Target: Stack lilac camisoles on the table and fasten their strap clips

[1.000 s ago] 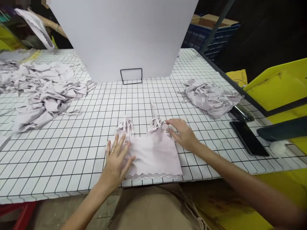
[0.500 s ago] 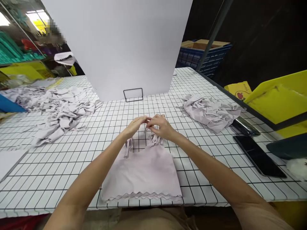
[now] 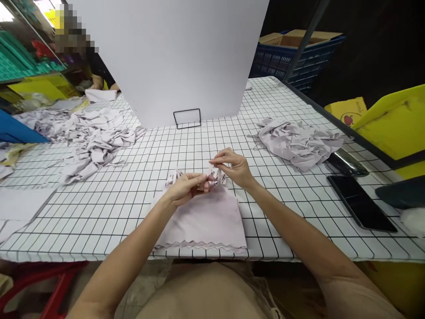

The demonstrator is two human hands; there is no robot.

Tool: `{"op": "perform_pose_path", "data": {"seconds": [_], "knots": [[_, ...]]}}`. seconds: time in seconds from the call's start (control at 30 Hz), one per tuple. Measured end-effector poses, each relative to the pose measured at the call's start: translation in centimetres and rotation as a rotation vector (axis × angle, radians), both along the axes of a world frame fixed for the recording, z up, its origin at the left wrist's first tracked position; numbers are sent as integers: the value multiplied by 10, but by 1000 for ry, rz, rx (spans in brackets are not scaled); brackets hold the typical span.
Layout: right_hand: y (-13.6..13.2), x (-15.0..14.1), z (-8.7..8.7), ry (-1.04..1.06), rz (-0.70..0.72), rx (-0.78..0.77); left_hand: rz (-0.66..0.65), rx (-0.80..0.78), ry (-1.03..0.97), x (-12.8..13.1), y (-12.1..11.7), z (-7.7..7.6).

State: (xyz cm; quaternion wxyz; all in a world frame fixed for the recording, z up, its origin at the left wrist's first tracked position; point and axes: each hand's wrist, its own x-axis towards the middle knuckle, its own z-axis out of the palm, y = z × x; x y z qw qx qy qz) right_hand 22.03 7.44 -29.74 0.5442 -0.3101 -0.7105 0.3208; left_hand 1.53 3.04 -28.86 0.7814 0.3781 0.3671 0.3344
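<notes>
A pale pink strappy top (image 3: 206,219) lies flat at the table's near edge, its wavy hem toward me. Thin straps are bunched at its two upper corners. My left hand (image 3: 189,187) is closed in a pinch on a strap above the right part of the neckline. Just above and to the right, my right hand (image 3: 234,167) pinches the same strap area between thumb and fingers. The strap between the hands is thin and partly covered by the fingers.
Crumpled pale garments lie in a heap on the left (image 3: 96,137) and in a pile on the right (image 3: 295,139). A phone (image 3: 361,203) lies at right. A white board (image 3: 179,57) stands behind, near a wire stand (image 3: 187,118). A co-worker's hand (image 3: 97,82) shows far left.
My left hand has left the top's left side and my right hand its right corner. Both came together above the neckline, then lowered toward me, pinching a strap.
</notes>
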Motion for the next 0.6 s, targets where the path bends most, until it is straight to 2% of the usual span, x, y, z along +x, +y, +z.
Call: {"op": "perform_pose_path", "data": {"seconds": [0.1, 0.17, 0.3, 0.37, 0.4, 0.53, 0.6], "knots": [[-3, 9, -3, -10, -50, -21, 71, 4, 103, -8, -20, 0], [-9, 14, -2, -72, -19, -59, 103, 21, 152, -11, -30, 3], [-30, 13, 10, -243, 318, -210, 102, 108, 249, -7, -39, 16], [-42, 7, 15, -292, 419, -250, 117, 157, 291, -3, -42, 21], [-46, 4, 16, -301, 412, -242, 124, 173, 295, -1, -43, 23], [-54, 1, 13, -303, 240, -172, 149, 164, 303, 2, -49, 22], [-56, 3, 11, -289, 241, -221, 185, 153, 338, 3, -51, 18]]}}
